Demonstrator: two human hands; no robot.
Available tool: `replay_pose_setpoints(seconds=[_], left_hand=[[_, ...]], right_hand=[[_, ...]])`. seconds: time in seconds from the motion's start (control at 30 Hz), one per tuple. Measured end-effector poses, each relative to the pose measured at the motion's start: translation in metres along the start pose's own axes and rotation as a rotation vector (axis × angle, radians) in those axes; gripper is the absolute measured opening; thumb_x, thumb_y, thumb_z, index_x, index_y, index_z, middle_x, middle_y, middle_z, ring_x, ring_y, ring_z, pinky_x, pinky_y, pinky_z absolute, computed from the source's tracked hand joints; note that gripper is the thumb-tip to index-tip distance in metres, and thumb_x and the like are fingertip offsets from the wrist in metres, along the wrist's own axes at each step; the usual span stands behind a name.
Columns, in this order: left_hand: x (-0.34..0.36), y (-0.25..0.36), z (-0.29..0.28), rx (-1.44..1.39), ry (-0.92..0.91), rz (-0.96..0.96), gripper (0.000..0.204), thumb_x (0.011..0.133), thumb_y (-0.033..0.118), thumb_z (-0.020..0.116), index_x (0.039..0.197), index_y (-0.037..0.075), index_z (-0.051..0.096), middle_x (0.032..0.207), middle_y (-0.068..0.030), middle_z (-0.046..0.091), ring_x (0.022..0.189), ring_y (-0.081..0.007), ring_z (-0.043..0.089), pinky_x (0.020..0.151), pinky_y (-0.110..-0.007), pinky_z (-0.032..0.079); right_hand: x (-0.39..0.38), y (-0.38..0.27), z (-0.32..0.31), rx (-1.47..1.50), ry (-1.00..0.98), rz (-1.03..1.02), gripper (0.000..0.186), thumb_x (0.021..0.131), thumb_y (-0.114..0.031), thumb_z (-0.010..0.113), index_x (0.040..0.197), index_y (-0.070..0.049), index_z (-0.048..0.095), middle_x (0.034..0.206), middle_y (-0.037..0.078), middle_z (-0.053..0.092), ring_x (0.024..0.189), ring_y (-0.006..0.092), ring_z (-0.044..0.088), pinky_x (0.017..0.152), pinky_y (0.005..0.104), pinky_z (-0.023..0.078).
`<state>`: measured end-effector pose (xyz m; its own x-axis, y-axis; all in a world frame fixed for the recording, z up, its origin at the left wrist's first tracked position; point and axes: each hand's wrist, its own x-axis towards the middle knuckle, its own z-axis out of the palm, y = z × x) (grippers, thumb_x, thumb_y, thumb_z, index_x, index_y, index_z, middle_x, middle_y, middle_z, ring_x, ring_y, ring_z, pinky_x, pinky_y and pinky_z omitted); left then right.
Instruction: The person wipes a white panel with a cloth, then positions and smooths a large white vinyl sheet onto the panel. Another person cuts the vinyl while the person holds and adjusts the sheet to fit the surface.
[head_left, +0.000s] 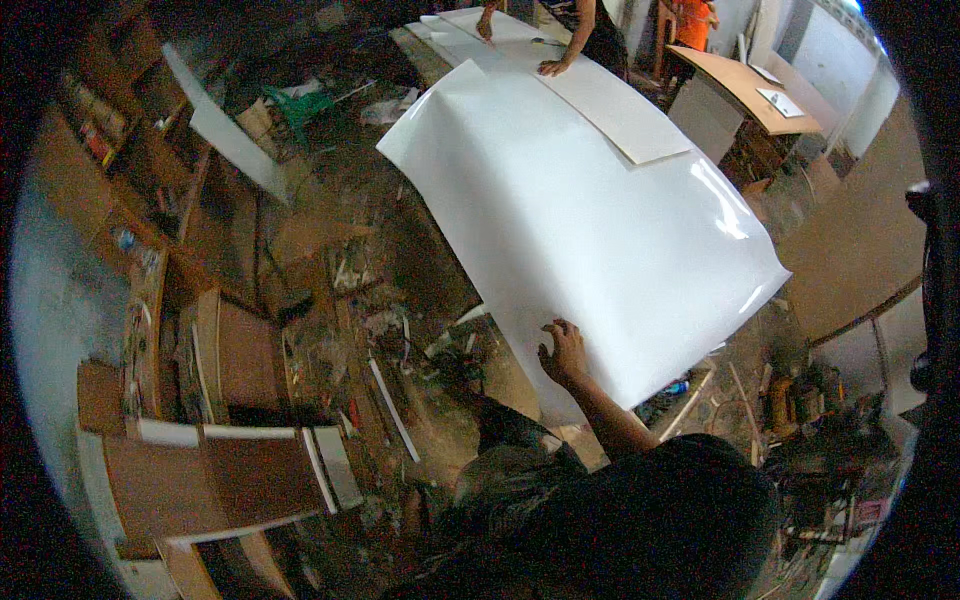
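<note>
Across the middle of the workshop lies a large, glossy white flexible sheet (560,210), its surface bowed and its far right side bearing bright reflections. Over the near left part of this sheet is the person's bare right hand (566,352), its fingers bent and the thumb set apart from them by a narrow gap; whether the fingertips press on the sheet cannot be determined. The left hand is out of view and its grip cannot be told.

On the far part of the sheet rests a long, flat, off-white panel (630,125). A co-worker's hand (553,67) is set down at the panel's edge; the same co-worker's other hand (486,27) is farther left, its hold too small to tell. To the far right stands a tan, flat board (735,82) with a small white item (782,102) on top. Along the left are brown wooden shelving units (165,235); near them, on the cluttered floor, lies a narrow white strip (394,410).
</note>
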<state>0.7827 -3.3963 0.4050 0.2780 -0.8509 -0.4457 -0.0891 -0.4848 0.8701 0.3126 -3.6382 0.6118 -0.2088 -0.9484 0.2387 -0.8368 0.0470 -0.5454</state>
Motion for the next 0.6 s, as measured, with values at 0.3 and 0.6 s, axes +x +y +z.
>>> replay_pose_setpoints(seconds=[0.3, 0.6], left_hand=[[0.214, 0.100, 0.000, 0.077, -0.199, -0.111, 0.041, 0.096, 0.027, 0.074, 0.129, 0.005, 0.062, 0.125, -0.0118, 0.066, 0.104, -0.0227, 0.065, 0.083, -0.038, 0.055], [0.373, 0.112, -0.076, 0.152, -0.329, -0.201, 0.038, 0.096, 0.026, 0.074, 0.126, 0.005, 0.063, 0.122, -0.0114, 0.065, 0.101, -0.0221, 0.065, 0.080, -0.038, 0.055]], right_hand=[[0.210, -0.019, 0.096, -0.005, 0.107, -0.059, 0.046, 0.087, -0.018, 0.071, 0.131, -0.008, 0.059, 0.140, 0.021, 0.054, 0.129, 0.0429, 0.051, 0.107, 0.0528, 0.045], [0.154, -0.011, 0.313, 0.533, -0.334, 0.960, 0.053, 0.089, -0.040, 0.074, 0.127, -0.005, 0.062, 0.120, 0.019, 0.069, 0.108, 0.0376, 0.067, 0.092, 0.0510, 0.054]])
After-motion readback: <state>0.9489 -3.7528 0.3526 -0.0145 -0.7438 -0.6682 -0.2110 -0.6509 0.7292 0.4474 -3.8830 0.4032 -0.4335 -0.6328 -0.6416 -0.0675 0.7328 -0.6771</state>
